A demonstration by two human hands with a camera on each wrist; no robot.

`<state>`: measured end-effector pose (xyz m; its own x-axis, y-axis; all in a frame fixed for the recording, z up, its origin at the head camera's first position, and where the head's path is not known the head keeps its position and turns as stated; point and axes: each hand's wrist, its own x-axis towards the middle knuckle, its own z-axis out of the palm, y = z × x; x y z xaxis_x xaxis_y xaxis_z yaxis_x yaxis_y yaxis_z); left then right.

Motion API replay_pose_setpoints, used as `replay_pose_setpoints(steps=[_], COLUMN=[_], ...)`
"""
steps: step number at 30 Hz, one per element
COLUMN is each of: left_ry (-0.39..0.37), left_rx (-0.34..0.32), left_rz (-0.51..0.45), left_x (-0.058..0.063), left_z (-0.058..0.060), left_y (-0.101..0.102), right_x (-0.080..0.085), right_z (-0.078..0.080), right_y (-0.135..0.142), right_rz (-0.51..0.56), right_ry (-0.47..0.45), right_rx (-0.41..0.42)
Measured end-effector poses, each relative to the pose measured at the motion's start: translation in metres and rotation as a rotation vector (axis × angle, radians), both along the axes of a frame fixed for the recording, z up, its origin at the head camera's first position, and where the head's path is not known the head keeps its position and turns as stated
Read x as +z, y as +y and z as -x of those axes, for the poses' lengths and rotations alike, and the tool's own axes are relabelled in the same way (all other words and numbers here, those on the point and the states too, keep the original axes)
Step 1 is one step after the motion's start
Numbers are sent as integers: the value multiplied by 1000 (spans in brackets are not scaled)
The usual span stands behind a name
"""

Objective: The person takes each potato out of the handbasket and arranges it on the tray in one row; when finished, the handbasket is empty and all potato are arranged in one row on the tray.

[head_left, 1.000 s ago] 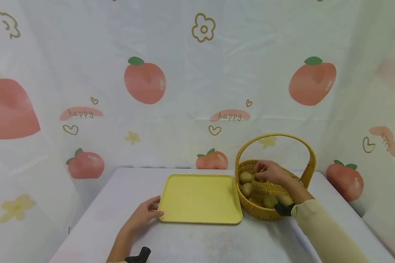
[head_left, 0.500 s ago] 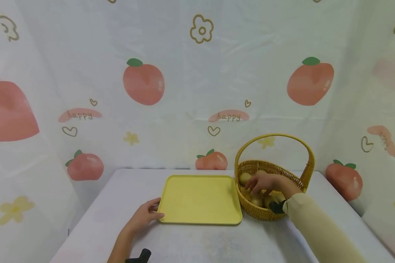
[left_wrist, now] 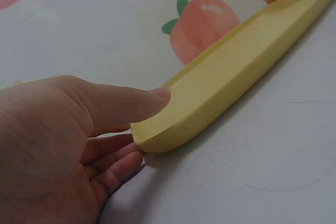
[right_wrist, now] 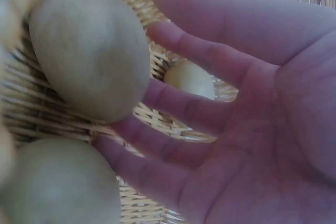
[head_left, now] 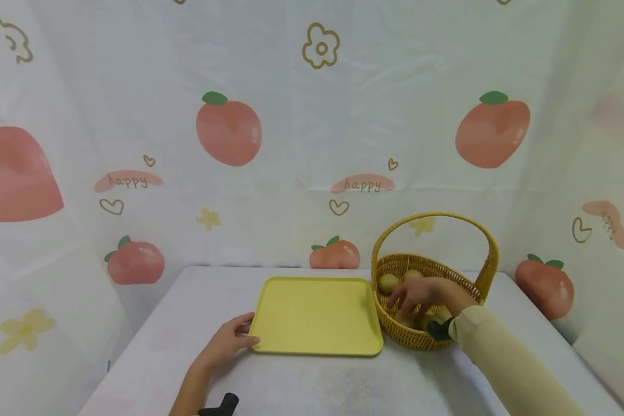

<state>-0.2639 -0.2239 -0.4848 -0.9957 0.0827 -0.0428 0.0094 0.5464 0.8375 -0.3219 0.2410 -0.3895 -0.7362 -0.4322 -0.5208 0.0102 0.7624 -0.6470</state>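
My left hand (head_left: 227, 342) pinches the left edge of a yellow rectangular tray (head_left: 317, 315); in the left wrist view its thumb lies over the rim and its other fingers are underneath. My right hand (head_left: 421, 293) reaches down into a yellow wicker basket (head_left: 417, 342) with a tall hoop handle. Several smooth, oval, brownish-green items lie in the basket. In the right wrist view the fingers are spread and fairly straight, fingertips right at one large oval item (right_wrist: 89, 51), with a second oval item (right_wrist: 62, 184) just below. The head view shows an oval item (head_left: 388, 283) at the basket's back left.
The basket stands against the tray's right edge on a white-covered table (head_left: 291, 384), and its handle (head_left: 437, 214) arches above my right hand. A white backdrop (head_left: 291, 115) with peach prints rises behind and at both sides.
My right hand has come from the back of the basket toward its front, its fingers loosening. An oval item at the back now shows where the hand was. The left hand and tray stay put.
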Motion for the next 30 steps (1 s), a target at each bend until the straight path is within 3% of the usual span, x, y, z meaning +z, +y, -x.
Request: replay_pose_setpoints(steps=[7,13,19,30], left_ry=[-2,10,5,19], left_rx=[11,-22,-17,-17], left_rz=[0,-25,-23,20], left_x=[2,1,1,-2], left_z=[-1,-2,-3,-1], left_y=[-1,-2,-2,0], right_x=[-2,-7,-9,9], right_z=[1,2,2,-1], right_y=[-2,1,2,13], right_rz=[-26,-12,46,208], right_ry=[-4,7,-19,99], right_rx=[20,11,40,68])
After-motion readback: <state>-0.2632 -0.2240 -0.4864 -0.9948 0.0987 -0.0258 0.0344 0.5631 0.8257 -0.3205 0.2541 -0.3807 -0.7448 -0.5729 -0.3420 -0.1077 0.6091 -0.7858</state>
